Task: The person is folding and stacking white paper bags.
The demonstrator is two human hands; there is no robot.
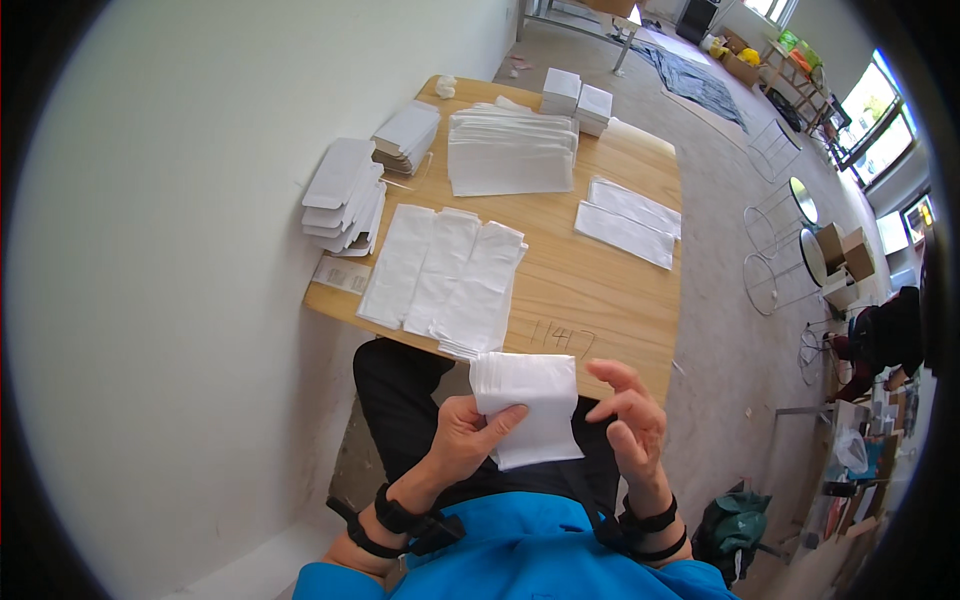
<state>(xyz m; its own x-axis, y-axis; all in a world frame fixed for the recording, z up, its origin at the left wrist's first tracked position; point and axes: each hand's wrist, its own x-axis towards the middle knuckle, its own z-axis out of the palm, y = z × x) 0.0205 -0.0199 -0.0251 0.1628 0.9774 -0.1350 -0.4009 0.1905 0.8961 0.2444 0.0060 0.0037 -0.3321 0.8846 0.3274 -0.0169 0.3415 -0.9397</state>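
My left hand (468, 436) grips a stack of flat white sheets (537, 410) above my lap, thumb on top and fingers underneath. The sheets look thin and paper-like, with layered edges along their left side. To the right of the stack, my right hand (634, 425) is open, its fingers apart and bent, holding nothing. Just beyond the held stack, overlapping rows of similar white sheets (445, 270) lie at the table's near left. Whether these are single sheets or flat bags, I cannot tell.
On the wooden table (545, 260) lie a wide pile of white sheets (512, 155), two white sheet bundles (630, 222), white box stacks (577, 98) and flat white cartons (340, 190). A wall (200, 250) borders the left. Round stools (800, 230) and a person (885, 335) are at right.
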